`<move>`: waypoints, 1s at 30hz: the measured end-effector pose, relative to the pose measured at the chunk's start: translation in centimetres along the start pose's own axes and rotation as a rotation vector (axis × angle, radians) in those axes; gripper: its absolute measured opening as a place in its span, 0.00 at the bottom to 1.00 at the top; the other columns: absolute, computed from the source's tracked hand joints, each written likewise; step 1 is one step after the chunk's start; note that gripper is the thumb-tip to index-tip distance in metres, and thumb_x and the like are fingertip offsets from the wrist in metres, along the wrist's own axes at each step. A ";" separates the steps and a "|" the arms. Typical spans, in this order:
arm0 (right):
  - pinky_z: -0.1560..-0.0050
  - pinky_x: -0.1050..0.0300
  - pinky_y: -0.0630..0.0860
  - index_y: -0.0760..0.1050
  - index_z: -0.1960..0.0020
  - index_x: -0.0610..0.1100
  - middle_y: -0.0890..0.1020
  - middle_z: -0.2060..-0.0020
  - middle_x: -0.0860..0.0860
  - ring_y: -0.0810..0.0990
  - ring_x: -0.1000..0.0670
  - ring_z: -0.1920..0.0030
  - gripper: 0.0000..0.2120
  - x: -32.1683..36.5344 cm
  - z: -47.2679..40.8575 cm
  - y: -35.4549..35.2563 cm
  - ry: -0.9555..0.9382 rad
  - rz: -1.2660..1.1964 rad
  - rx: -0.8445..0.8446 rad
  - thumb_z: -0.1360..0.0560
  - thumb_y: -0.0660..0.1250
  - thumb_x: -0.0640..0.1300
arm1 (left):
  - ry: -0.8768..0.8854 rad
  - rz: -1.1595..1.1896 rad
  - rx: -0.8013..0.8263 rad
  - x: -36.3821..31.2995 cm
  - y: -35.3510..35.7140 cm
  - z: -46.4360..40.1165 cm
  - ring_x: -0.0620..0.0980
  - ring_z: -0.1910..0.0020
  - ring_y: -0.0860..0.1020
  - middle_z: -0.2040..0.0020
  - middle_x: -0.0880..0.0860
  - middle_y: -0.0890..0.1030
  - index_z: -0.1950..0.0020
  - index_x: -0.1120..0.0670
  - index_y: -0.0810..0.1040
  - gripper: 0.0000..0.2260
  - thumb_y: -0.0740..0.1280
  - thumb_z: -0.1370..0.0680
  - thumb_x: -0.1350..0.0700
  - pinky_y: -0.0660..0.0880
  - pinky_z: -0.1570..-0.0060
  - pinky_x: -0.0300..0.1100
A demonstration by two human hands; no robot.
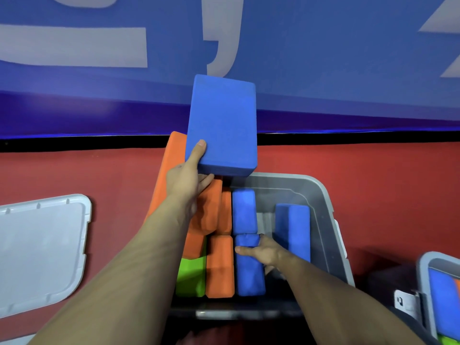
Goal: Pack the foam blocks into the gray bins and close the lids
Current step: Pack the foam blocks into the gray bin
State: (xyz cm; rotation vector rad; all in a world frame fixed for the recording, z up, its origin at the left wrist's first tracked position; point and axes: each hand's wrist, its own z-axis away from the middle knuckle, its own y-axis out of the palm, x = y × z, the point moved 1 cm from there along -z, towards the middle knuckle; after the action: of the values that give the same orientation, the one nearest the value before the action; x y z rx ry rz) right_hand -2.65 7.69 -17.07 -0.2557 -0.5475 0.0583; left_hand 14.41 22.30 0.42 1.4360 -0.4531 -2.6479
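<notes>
A gray bin (321, 202) stands in the middle, holding orange (220, 265), green (190, 277) and blue (245, 210) foam blocks on edge. My left hand (189, 180) grips a large blue foam block (222, 125) by its near corner, thumb on top, held up above the bin's far left side. A large orange block (174, 153) lies beneath it, and I cannot tell whether that hand also holds it. My right hand (263, 250) is inside the bin, its fingers curled round a standing blue block (249, 277). Another blue block (293, 230) stands at the right.
A gray lid (42, 250) lies flat on the red floor (373, 165) to the left. A second gray bin (438, 292) with blue, orange and green blocks sits at the lower right edge. A blue wall (323, 58) with pale lettering rises behind.
</notes>
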 end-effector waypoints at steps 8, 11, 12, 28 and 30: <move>0.49 0.53 0.81 0.52 0.21 0.49 0.74 0.30 0.51 0.78 0.47 0.35 0.60 0.4 0.0 0.5 -0.011 -0.022 0.027 0.40 0.80 0.69 | -0.011 -0.021 -0.014 0.3 0.1 -0.3 0.49 0.52 0.86 0.49 0.53 0.87 0.47 0.59 0.81 0.22 0.79 0.29 0.44 0.83 0.49 0.44; 0.43 0.49 0.81 0.54 0.22 0.50 0.74 0.30 0.51 0.76 0.47 0.33 0.63 -0.5 -1.2 0.1 -0.020 -0.060 0.028 0.45 0.80 0.71 | -0.010 -0.043 -0.026 0.4 0.2 -0.5 0.49 0.52 0.86 0.48 0.54 0.87 0.43 0.62 0.81 0.27 0.79 0.30 0.43 0.83 0.50 0.44; 0.40 0.51 0.79 0.56 0.22 0.48 0.74 0.30 0.52 0.76 0.48 0.32 0.62 -0.2 -0.6 0.0 -0.032 -0.058 0.012 0.45 0.81 0.70 | -0.010 -0.051 -0.027 0.4 0.2 -0.5 0.49 0.52 0.86 0.48 0.54 0.87 0.42 0.63 0.81 0.28 0.80 0.31 0.43 0.83 0.50 0.44; 0.32 0.47 0.70 0.65 0.25 0.53 0.82 0.36 0.52 0.79 0.50 0.33 0.53 10.3 14.6 -9.3 -0.606 -0.628 -0.019 0.44 0.84 0.61 | -0.310 0.217 0.415 1.4 6.5 6.0 0.53 0.46 0.85 0.46 0.56 0.86 0.34 0.55 0.78 0.23 0.70 0.22 0.42 0.79 0.40 0.48; 0.33 0.45 0.74 0.69 0.27 0.47 0.82 0.36 0.48 0.81 0.47 0.35 0.43 10.5 16.6 -9.6 -0.690 -0.734 -0.101 0.36 0.80 0.57 | -0.372 0.017 0.478 2.8 7.5 7.3 0.53 0.47 0.86 0.45 0.56 0.86 0.34 0.52 0.78 0.28 0.69 0.25 0.35 0.80 0.44 0.47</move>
State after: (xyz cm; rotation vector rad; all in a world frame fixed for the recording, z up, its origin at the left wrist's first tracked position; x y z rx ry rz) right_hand -2.48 3.39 4.35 -0.1143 -1.3043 -0.6159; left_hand 6.35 16.06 4.15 0.9994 -1.1925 -2.9243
